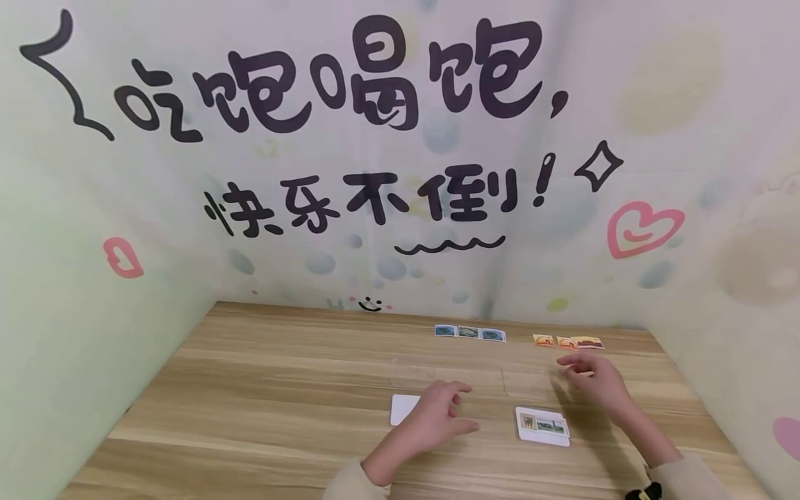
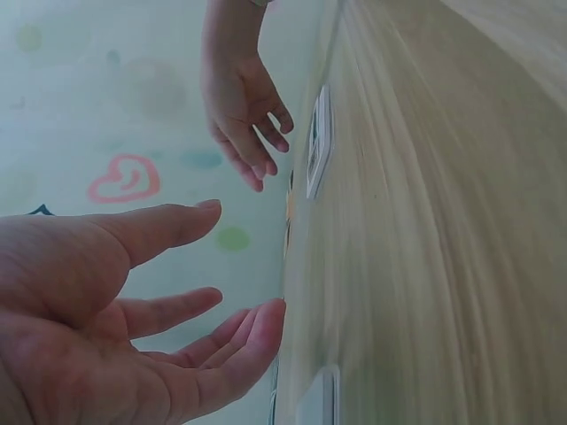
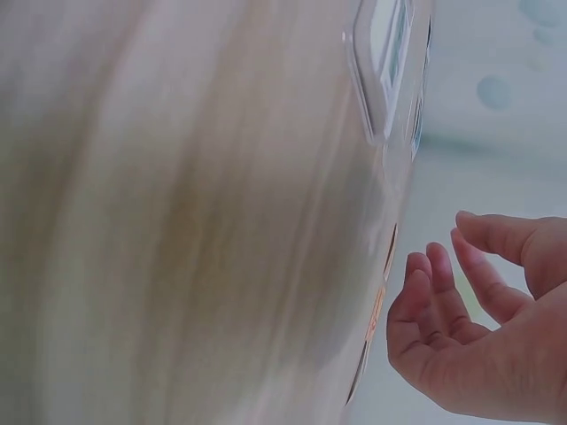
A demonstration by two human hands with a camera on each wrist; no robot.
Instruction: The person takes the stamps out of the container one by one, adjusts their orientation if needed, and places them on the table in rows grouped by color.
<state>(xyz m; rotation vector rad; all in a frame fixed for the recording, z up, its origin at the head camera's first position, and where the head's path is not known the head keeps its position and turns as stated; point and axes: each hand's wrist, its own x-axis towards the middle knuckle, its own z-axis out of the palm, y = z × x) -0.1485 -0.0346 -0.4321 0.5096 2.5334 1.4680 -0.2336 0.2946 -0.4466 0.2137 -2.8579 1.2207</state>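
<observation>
My left hand (image 1: 434, 417) hovers over a blank white card (image 1: 402, 408), covering part of it. Its fingers are spread and hold nothing. To the right lies a second white card (image 1: 553, 437), with a brown stamp (image 1: 528, 421) and a wider green landscape stamp (image 1: 551, 425) on top. My right hand (image 1: 594, 380) hangs above the table just in front of orange stamps (image 1: 543, 341), fingers loosely bent. Nothing shows between them in the right wrist view. Beside the orange ones is a yellow-brown stamp (image 1: 590, 342).
A row of blue and grey stamps (image 1: 470, 332) lies near the back edge. Two clear plastic pieces (image 1: 526, 383), (image 1: 411, 373) are faintly visible behind the cards. Printed walls close in the wooden table (image 1: 250, 389) at the back and sides.
</observation>
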